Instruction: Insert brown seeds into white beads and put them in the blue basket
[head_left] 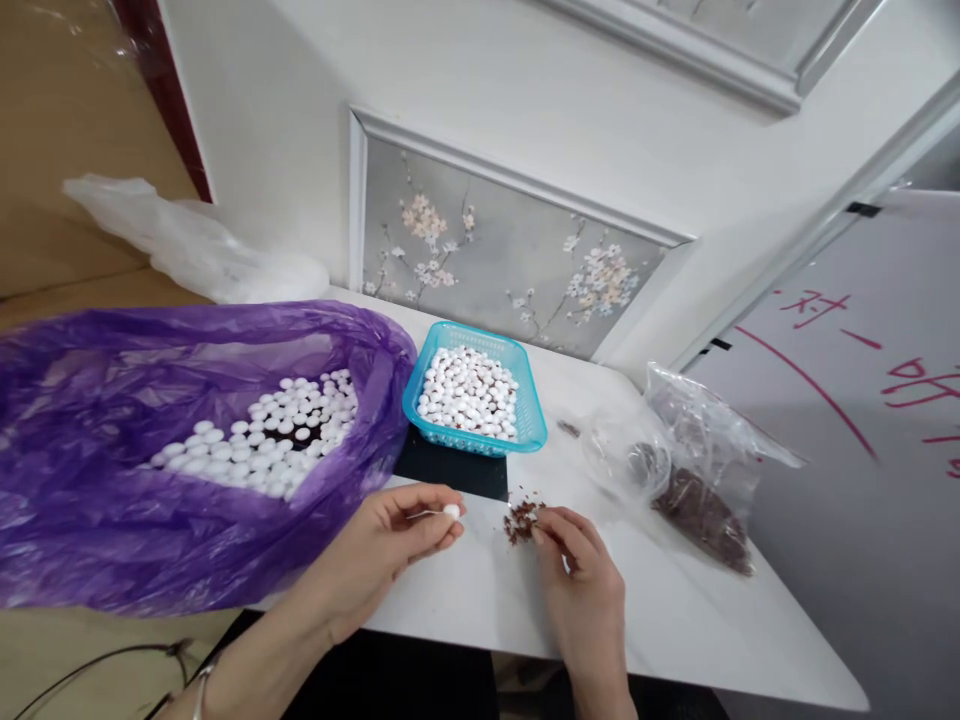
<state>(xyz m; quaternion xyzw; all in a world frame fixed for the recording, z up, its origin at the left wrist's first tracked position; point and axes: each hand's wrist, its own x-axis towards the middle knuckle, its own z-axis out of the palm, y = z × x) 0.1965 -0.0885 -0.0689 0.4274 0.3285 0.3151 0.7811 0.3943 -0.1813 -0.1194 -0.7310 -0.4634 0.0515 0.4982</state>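
Note:
My left hand pinches a small white oval piece between thumb and fingers, above the front part of the table. To its right, my right hand has thumb and forefinger pressed together at the edge of a small pile of reddish-brown bits. What those fingertips hold, if anything, is too small to make out. Behind the hands stands a turquoise plastic basket full of white oval pieces with brown specks among them. An opened purple plastic bag at the left holds many more white oval pieces.
Right of the pile are a clear round container and a clear zip bag with brown material in it. A black flat piece lies under the basket. Crumpled clear plastic, a framed flower picture and a whiteboard surround the white table.

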